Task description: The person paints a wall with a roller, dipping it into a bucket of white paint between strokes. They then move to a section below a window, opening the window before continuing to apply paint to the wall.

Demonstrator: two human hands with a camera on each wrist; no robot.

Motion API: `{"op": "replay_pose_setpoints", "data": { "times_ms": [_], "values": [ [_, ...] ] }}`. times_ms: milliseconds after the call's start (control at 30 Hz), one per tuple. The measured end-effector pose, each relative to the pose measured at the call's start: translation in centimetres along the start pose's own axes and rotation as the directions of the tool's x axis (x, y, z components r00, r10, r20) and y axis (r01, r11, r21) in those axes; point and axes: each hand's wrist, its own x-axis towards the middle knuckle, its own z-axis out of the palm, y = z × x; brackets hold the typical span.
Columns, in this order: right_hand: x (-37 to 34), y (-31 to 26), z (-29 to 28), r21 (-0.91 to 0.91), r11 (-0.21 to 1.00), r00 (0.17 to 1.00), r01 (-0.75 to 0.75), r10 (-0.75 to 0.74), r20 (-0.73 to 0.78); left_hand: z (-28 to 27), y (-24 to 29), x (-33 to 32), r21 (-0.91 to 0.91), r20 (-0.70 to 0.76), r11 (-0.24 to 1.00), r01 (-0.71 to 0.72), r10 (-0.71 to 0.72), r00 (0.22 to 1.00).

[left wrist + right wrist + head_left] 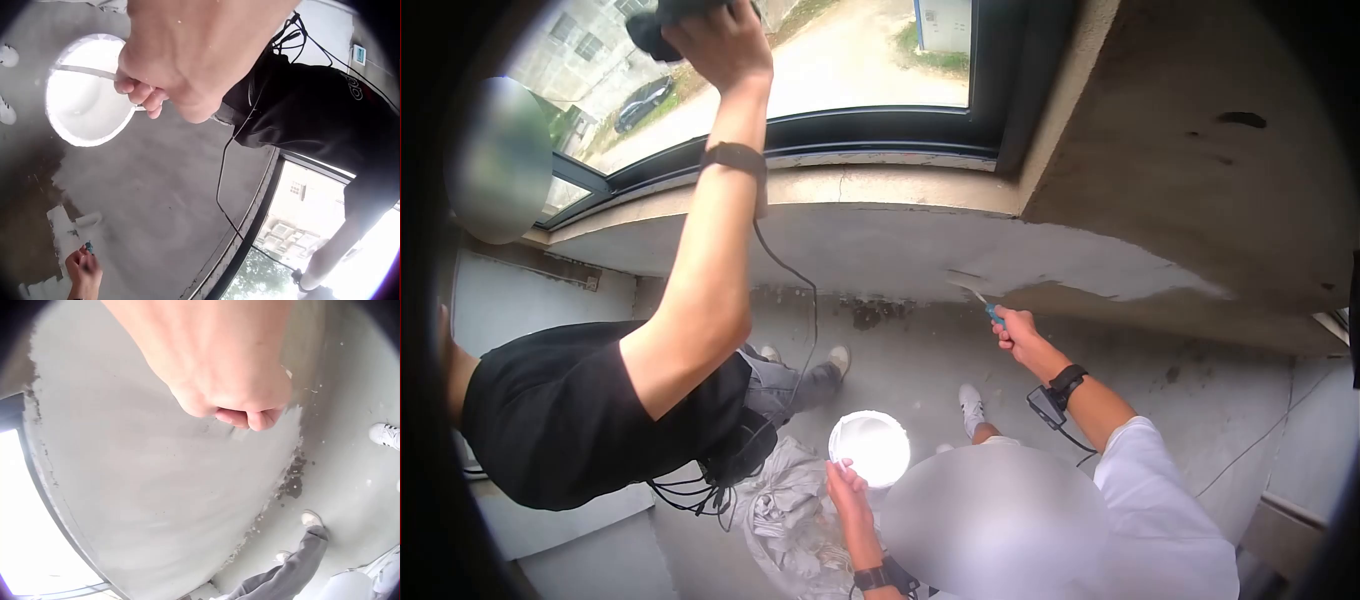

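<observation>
My right hand (1018, 335) grips the blue handle (996, 316) of what looks like a putty knife. Its thin blade (966, 275) lies against the wall under the window, at the edge of a pale, smeared coat (1100, 262). In the right wrist view the curled right hand (231, 369) hides most of the tool. Low in front of me, my left hand (850, 490) holds a white bucket (832, 445) by its bail handle (84, 70). The left wrist view shows the fingers of the left hand (181, 69) curled round that handle, beside the bucket's rim.
Left of me a person in a black shirt (570, 410) reaches an arm up to the window (850, 60); a cable (814, 300) hangs from that wrist. Crumpled pale sheeting (785, 510) lies on the floor beside the bucket. The sill (900, 188) juts out above the coated wall.
</observation>
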Motion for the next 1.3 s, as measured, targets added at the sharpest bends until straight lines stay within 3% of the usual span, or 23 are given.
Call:
{"op": "replay_pose_setpoints", "data": {
  "times_ms": [333,467,600,667,767,867,967,1000,1100,1233,1300],
  "values": [
    [-16.2,-4.2,-11.9,0.046,0.976,0.972,0.213,-0.217,0.095,-4.3,-1.4,-1.7,-0.015,0.198,0.991,-0.13,0.13,0.972],
    [-22.6,-1.9,-15.7,-0.085,0.948,0.952,0.307,-0.307,0.018,-5.1,-1.3,-2.9,0.047,0.225,0.99,-0.132,0.118,0.967],
    [-25.3,2.7,-18.2,-0.262,0.874,0.878,0.409,-0.455,-0.149,-6.7,-2.6,-3.8,0.061,0.225,0.987,-0.151,0.134,0.965],
    [-24.9,5.1,-19.9,-0.3,0.826,0.834,0.477,-0.533,-0.143,-7.0,-2.7,-4.4,0.056,0.213,0.988,-0.145,0.13,0.968],
    [-23.9,7.3,-21.7,-0.254,0.939,0.956,0.233,-0.268,-0.115,-7.1,-3.9,-4.2,0.037,0.224,0.989,-0.145,0.133,0.965],
    [-20.9,9.4,-23.1,-0.5,0.849,0.918,0.171,-0.321,-0.232,-6.7,-4.5,-5.4,0.02,0.193,0.99,-0.139,0.132,0.972],
    [-15.5,12.0,-23.5,-0.59,0.761,0.834,0.27,-0.491,-0.251,-5.8,-4.5,-5.4,0.031,0.168,0.991,-0.13,0.123,0.978],
    [-14.7,12.1,-23.3,-0.55,0.796,0.867,0.253,-0.439,-0.236,-5.8,-4.5,-5.7,0.039,0.153,0.991,-0.127,0.12,0.981],
    [-11.6,12.0,-22.1,-0.501,0.806,0.845,0.315,-0.478,-0.238,-5.1,-4.1,-6.3,0.083,0.123,0.986,-0.143,0.132,0.984],
    [-5.4,11.0,-21.0,-0.545,0.677,0.735,0.494,-0.661,-0.155,-2.3,-3.9,-7.1,0.019,0.041,0.988,-0.152,0.151,0.988],
    [-4.7,9.0,-18.6,-0.472,0.702,0.756,0.533,-0.646,-0.106,-1.4,-3.4,-6.8,-0.019,0.0,0.99,-0.137,0.137,0.991]
  ]
}}
